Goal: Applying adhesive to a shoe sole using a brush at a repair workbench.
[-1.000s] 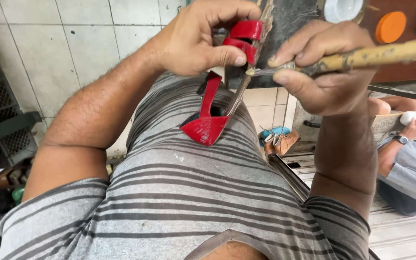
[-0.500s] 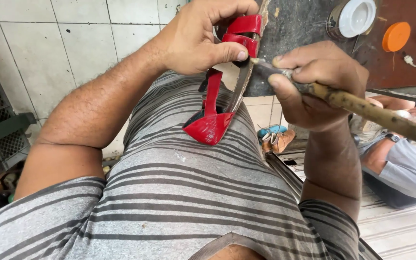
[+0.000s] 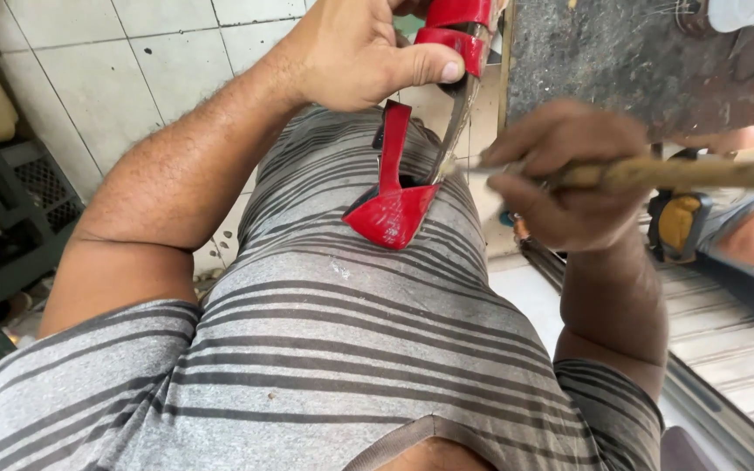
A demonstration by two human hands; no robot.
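Gripping a red high-heeled shoe (image 3: 399, 187) above the striped shirt (image 3: 325, 349), the left hand (image 3: 355, 52) steadies it; the right hand (image 3: 569, 179) clasps a brush (image 3: 656, 174) touching its sole, which could smear if the shoe slips.

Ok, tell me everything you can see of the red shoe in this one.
The red shoe is a glossy, patent-looking open shoe with a pointed toe and thin straps. It hangs toe-down against the person's striped shirt, sole side turned toward the right hand. The left hand grips its upper, heel end, thumb pressed on a red band. The right hand holds a wooden-handled brush whose tip touches the pale sole edge. The heel itself is cut off by the frame.
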